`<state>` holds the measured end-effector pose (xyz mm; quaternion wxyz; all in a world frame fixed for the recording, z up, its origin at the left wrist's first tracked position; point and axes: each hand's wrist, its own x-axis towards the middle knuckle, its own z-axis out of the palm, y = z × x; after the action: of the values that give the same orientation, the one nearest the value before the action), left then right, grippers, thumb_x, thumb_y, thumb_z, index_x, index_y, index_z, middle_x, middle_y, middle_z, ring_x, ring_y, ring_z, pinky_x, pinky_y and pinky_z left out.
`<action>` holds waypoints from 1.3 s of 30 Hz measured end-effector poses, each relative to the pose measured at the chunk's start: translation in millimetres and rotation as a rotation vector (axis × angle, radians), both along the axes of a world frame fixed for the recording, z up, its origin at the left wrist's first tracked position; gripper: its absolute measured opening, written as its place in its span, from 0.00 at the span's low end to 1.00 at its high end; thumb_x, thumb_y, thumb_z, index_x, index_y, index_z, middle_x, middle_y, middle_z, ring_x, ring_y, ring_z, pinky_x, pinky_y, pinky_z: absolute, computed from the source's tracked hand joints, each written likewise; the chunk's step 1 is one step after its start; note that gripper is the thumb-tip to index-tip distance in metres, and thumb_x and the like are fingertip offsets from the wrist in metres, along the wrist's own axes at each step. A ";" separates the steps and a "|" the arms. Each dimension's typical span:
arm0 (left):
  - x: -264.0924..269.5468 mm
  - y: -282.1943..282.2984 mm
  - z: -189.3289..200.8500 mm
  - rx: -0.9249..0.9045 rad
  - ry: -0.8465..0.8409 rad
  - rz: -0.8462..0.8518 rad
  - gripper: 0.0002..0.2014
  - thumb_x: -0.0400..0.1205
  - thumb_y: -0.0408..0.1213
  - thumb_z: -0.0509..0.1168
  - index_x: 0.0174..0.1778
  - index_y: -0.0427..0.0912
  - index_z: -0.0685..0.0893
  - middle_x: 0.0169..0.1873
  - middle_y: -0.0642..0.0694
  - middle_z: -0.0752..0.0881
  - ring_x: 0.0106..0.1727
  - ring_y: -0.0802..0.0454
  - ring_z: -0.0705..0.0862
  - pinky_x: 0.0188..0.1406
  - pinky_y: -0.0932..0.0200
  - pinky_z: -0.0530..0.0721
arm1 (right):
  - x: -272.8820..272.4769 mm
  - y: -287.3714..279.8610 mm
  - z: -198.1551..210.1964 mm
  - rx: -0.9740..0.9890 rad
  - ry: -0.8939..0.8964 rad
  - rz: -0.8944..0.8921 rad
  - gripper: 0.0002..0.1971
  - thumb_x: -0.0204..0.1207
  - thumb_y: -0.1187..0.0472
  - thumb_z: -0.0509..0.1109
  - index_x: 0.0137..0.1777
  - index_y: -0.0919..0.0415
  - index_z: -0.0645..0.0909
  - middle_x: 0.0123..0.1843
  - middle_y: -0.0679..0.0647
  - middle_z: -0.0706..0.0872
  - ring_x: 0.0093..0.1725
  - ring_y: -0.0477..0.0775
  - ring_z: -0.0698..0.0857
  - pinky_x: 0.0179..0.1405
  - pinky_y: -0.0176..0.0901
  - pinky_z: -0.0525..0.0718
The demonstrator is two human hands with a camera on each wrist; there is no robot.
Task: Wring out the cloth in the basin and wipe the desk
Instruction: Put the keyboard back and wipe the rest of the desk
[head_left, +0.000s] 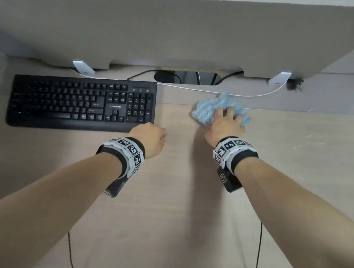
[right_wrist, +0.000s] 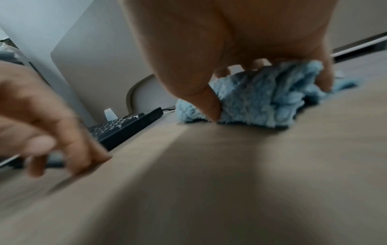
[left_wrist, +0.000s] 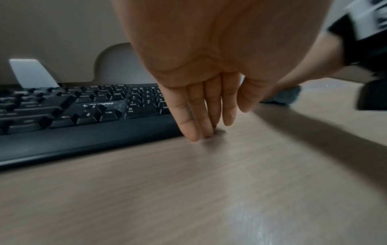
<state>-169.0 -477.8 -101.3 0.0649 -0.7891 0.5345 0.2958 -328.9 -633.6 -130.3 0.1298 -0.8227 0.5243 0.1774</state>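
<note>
A crumpled light blue cloth (head_left: 205, 112) lies on the pale wooden desk (head_left: 161, 220), right of the keyboard and near the back edge. My right hand (head_left: 225, 124) sits on top of it; in the right wrist view the thumb (right_wrist: 211, 109) and outer finger curl into the bunched cloth (right_wrist: 261, 99). My left hand (head_left: 149, 137) holds nothing. Its straight fingers (left_wrist: 201, 116) touch the desk at the keyboard's front right corner. No basin is in view.
A black keyboard (head_left: 82, 103) lies at the back left. Behind it stand a monitor's white feet (head_left: 83, 68) and a grey partition. A white cable (head_left: 198, 89) runs along the back past a cable slot (head_left: 187, 77). Thin black wires hang near the front edge.
</note>
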 end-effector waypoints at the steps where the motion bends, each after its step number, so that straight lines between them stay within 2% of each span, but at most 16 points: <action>1: 2.9 -1.3 1.0 0.023 0.010 0.002 0.13 0.82 0.43 0.55 0.52 0.50 0.85 0.48 0.44 0.88 0.50 0.37 0.86 0.49 0.48 0.86 | 14.7 -8.1 0.1 0.009 -0.007 0.011 0.31 0.73 0.56 0.68 0.76 0.54 0.63 0.79 0.61 0.60 0.76 0.73 0.62 0.65 0.67 0.75; 3: 7.5 -2.9 1.6 0.050 0.033 0.006 0.12 0.82 0.44 0.56 0.51 0.53 0.85 0.46 0.44 0.88 0.49 0.38 0.86 0.49 0.49 0.86 | 45.2 -23.0 -1.2 0.045 -0.096 0.086 0.33 0.70 0.61 0.67 0.77 0.53 0.64 0.80 0.60 0.61 0.78 0.74 0.59 0.69 0.67 0.70; 5: 9.1 -3.7 1.2 0.059 0.049 0.005 0.11 0.81 0.44 0.56 0.50 0.52 0.85 0.44 0.45 0.88 0.47 0.39 0.86 0.49 0.48 0.86 | 72.8 -33.4 1.9 0.109 -0.270 0.196 0.29 0.71 0.63 0.67 0.74 0.54 0.70 0.77 0.58 0.69 0.76 0.71 0.64 0.71 0.63 0.70; 7: 9.0 -3.4 1.5 0.059 0.054 0.009 0.12 0.81 0.44 0.57 0.50 0.52 0.86 0.43 0.45 0.88 0.46 0.40 0.86 0.49 0.48 0.86 | 89.9 -39.4 11.3 0.124 -0.453 0.203 0.24 0.70 0.65 0.67 0.68 0.57 0.75 0.71 0.59 0.76 0.71 0.68 0.70 0.68 0.59 0.73; 10: 9.3 -4.5 2.4 0.050 0.055 0.014 0.11 0.81 0.43 0.57 0.48 0.52 0.86 0.41 0.47 0.88 0.44 0.41 0.86 0.47 0.50 0.86 | 82.5 -35.0 30.1 0.077 -0.585 0.147 0.20 0.69 0.65 0.68 0.62 0.60 0.74 0.63 0.61 0.77 0.61 0.65 0.75 0.59 0.58 0.78; 13: 14.8 -5.6 4.6 0.059 0.073 0.014 0.12 0.81 0.44 0.56 0.47 0.53 0.86 0.40 0.48 0.88 0.44 0.42 0.86 0.48 0.49 0.87 | 49.6 -15.5 38.4 -0.006 -0.406 0.259 0.24 0.68 0.61 0.69 0.65 0.61 0.73 0.63 0.60 0.77 0.61 0.66 0.75 0.56 0.58 0.77; 17: 15.7 -4.6 7.7 0.064 0.076 -0.012 0.12 0.82 0.45 0.57 0.49 0.53 0.87 0.42 0.47 0.90 0.45 0.42 0.87 0.50 0.48 0.87 | 14.7 17.0 16.1 0.032 -0.095 0.413 0.34 0.67 0.61 0.69 0.75 0.55 0.66 0.74 0.61 0.69 0.69 0.69 0.69 0.63 0.63 0.73; 21: 16.9 -3.0 4.7 0.049 0.051 -0.025 0.12 0.81 0.45 0.56 0.44 0.53 0.85 0.39 0.47 0.88 0.43 0.41 0.86 0.48 0.48 0.87 | 40.7 20.5 -6.5 0.022 -0.098 0.558 0.38 0.70 0.63 0.68 0.81 0.52 0.58 0.83 0.60 0.55 0.79 0.71 0.56 0.74 0.72 0.64; 24: 15.1 -4.1 2.7 0.053 0.049 -0.032 0.10 0.80 0.45 0.57 0.42 0.54 0.84 0.37 0.48 0.87 0.42 0.41 0.85 0.46 0.49 0.86 | 63.0 -7.8 -7.6 0.048 -0.101 0.441 0.37 0.75 0.64 0.64 0.83 0.51 0.55 0.87 0.56 0.50 0.83 0.69 0.52 0.79 0.71 0.58; 25: 13.4 -4.5 2.5 0.060 0.056 -0.031 0.10 0.81 0.45 0.57 0.44 0.54 0.84 0.39 0.48 0.88 0.42 0.42 0.85 0.47 0.49 0.86 | 63.5 -17.8 -4.7 0.044 -0.118 0.383 0.36 0.75 0.64 0.64 0.83 0.51 0.58 0.86 0.56 0.53 0.82 0.69 0.55 0.78 0.70 0.61; 27: 8.1 -10.2 3.4 0.066 0.065 -0.024 0.11 0.81 0.45 0.57 0.47 0.54 0.86 0.42 0.47 0.89 0.44 0.41 0.86 0.49 0.49 0.87 | 47.7 -35.6 7.0 -0.011 -0.149 0.250 0.31 0.73 0.63 0.66 0.78 0.53 0.67 0.79 0.59 0.68 0.76 0.68 0.67 0.70 0.64 0.71; 29: 3.5 -18.4 5.5 0.069 0.081 0.016 0.12 0.81 0.46 0.57 0.50 0.54 0.86 0.45 0.45 0.89 0.47 0.40 0.86 0.51 0.47 0.87 | 14.1 -41.8 19.4 -0.035 -0.200 0.121 0.27 0.71 0.63 0.66 0.72 0.57 0.72 0.68 0.61 0.76 0.67 0.67 0.75 0.61 0.59 0.76; 31: -1.5 -28.7 7.0 0.035 0.082 0.074 0.12 0.81 0.46 0.57 0.52 0.52 0.86 0.47 0.44 0.89 0.48 0.39 0.86 0.52 0.47 0.87 | -28.8 -36.2 28.0 -0.019 -0.297 0.010 0.25 0.71 0.63 0.67 0.70 0.59 0.73 0.64 0.61 0.78 0.64 0.68 0.76 0.60 0.59 0.79; 34: -17.6 -52.3 8.8 -0.050 0.042 0.070 0.14 0.82 0.46 0.58 0.57 0.48 0.85 0.53 0.41 0.88 0.53 0.37 0.85 0.55 0.48 0.84 | -95.7 -23.4 33.5 -0.066 -0.405 -0.117 0.24 0.71 0.65 0.67 0.69 0.61 0.74 0.63 0.63 0.78 0.61 0.70 0.76 0.58 0.62 0.79; 36: -32.8 -71.4 9.4 -0.090 0.021 0.043 0.17 0.83 0.45 0.59 0.64 0.44 0.83 0.60 0.38 0.85 0.60 0.35 0.83 0.59 0.47 0.81 | -136.4 -24.5 31.8 -0.111 -0.360 -0.201 0.25 0.70 0.66 0.66 0.69 0.60 0.73 0.64 0.64 0.77 0.61 0.71 0.75 0.56 0.62 0.79; 39: -52.2 -95.6 4.6 -0.086 -0.040 0.031 0.22 0.83 0.46 0.61 0.71 0.42 0.79 0.65 0.35 0.80 0.64 0.33 0.80 0.61 0.45 0.78 | -195.9 -42.4 23.5 -0.147 -0.263 -0.401 0.28 0.70 0.67 0.64 0.73 0.56 0.71 0.67 0.64 0.75 0.62 0.72 0.75 0.57 0.63 0.79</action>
<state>-221.3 -573.4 -96.8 0.0369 -0.8050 0.5331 0.2576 -524.8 -676.0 -106.8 0.1693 -0.7256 0.6669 0.0010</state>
